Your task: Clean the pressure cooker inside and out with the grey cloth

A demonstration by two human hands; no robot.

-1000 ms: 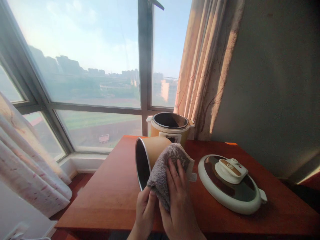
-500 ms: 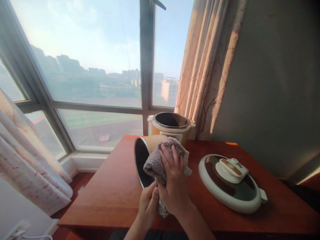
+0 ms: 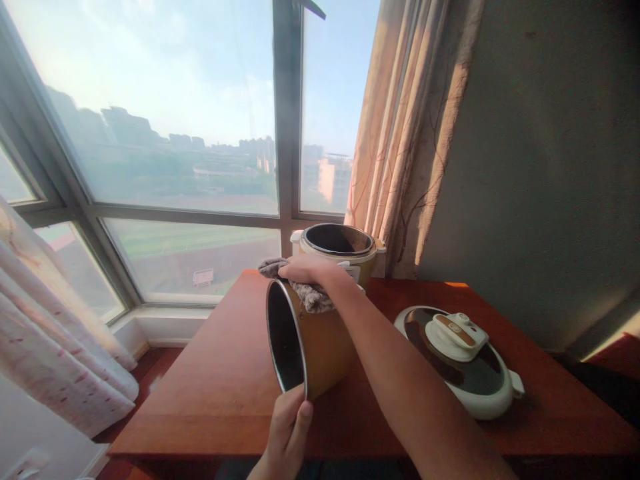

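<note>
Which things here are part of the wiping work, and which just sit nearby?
In use: tan metal inner pot, held at its rim by left hand; grey fluffy cloth under right hand.
Nearby: tan cooker base; white-rimmed round lid; red-brown wooden table.

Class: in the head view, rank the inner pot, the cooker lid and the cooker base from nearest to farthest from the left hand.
1. Inner pot: its rim is in the left hand.
2. Cooker lid: flat on the table, right.
3. Cooker base: back, by the window.
</note>
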